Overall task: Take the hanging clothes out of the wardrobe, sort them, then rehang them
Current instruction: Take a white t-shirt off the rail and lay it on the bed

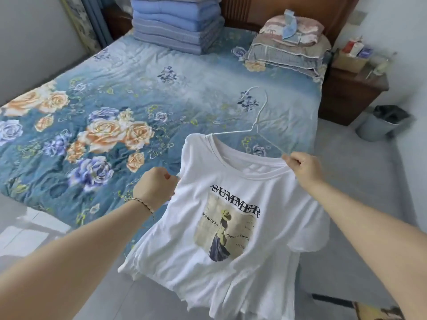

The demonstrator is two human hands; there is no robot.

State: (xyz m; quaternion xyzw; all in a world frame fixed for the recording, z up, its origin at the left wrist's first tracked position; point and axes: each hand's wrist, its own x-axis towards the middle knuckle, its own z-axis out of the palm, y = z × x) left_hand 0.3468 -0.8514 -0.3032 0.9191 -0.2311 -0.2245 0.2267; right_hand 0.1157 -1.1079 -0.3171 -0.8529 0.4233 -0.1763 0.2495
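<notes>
A white T-shirt [231, 227] with a "SUMMER" print hangs in the air over the near corner of the bed. A thin white wire hanger [261, 116] sticks out of its neck opening, hook pointing up and away; one hanger arm is inside the left shoulder, the other lies bare outside the collar. My left hand [154, 188] grips the shirt's left sleeve edge. My right hand [302, 167] pinches the collar at the right shoulder together with the bare end of the hanger.
The bed [161, 93] with a blue floral cover fills the view ahead. Folded blue quilts [178, 24] and stacked pillows [291, 47] lie at its head. A wooden nightstand [351, 93] and a grey bin [381, 123] stand to the right on the tiled floor.
</notes>
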